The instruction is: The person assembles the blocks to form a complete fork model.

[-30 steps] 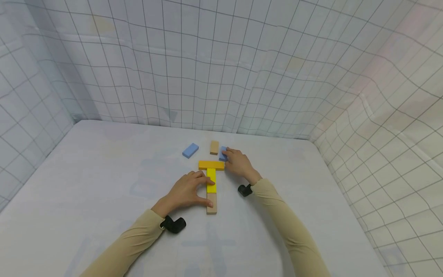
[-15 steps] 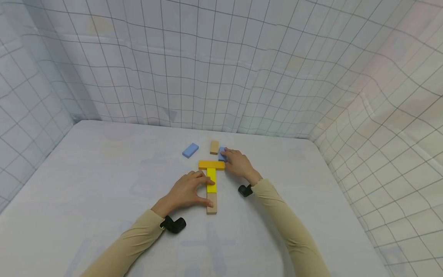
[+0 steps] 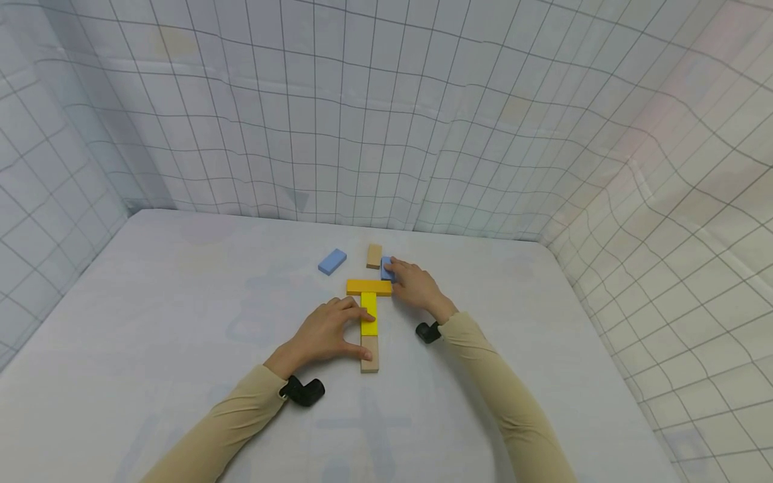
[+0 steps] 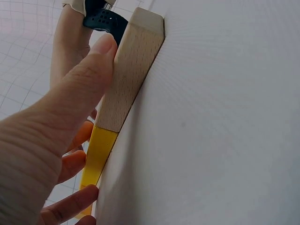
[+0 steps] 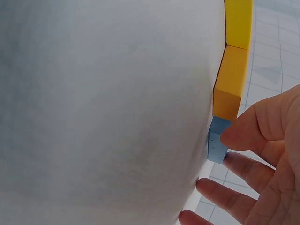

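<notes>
Gridded cloth (image 3: 386,121): hung behind and along both sides.
White table (image 3: 181,322): bore the blocks.
Beige sleeves (image 3: 223,419): covered both my arms nearly to the wrists.
Left hand (image 3: 326,332): thumb and forefinger spread wide; I rested the thumb on the near wooden block (image 3: 371,344), the forefinger on the yellow block (image 3: 369,329).
Right hand (image 3: 418,285): narrow grip; I pinched the right blue block (image 5: 217,147) between thumb and finger.
Orange block (image 3: 368,288): lay crosswise at the yellow block's far end.
Yellow block: met the near wooden block end to end.
Far wooden block (image 3: 374,255): lay beyond the orange block.
Right blue block: just beyond the orange block's right end; contact I could not confirm.
Left blue block (image 3: 332,261): lay slantwise, apart.
</notes>
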{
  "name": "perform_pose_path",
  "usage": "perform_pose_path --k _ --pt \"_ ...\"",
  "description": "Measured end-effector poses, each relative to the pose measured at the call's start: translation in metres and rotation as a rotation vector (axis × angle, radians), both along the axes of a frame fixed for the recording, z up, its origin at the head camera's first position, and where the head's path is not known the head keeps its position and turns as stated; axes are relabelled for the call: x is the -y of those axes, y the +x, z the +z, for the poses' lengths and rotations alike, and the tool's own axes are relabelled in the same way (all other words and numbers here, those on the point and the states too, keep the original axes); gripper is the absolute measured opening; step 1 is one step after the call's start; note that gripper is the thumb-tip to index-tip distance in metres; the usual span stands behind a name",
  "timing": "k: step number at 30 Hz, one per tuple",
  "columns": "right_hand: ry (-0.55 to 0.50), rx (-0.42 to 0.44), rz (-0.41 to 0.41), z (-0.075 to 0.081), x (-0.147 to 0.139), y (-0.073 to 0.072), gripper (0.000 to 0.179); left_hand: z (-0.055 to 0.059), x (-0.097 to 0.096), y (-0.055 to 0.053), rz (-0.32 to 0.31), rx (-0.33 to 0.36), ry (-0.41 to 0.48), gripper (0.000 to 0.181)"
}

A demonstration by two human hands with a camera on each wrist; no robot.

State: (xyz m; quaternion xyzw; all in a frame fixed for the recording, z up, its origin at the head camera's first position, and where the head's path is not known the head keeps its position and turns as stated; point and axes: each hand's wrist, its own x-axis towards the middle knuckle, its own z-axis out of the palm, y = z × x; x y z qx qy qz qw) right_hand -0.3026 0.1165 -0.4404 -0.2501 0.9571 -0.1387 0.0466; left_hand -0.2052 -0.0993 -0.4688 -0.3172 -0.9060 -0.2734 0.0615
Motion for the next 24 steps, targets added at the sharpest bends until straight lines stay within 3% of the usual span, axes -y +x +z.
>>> perform_pose_path --k 24 --pt "-0.002 0.017 0.001 -0.0021 -0.0005 0.0011 0.050 -0.0006 0.0007 0.0010 -0.001 0.002 0.004 0.068"
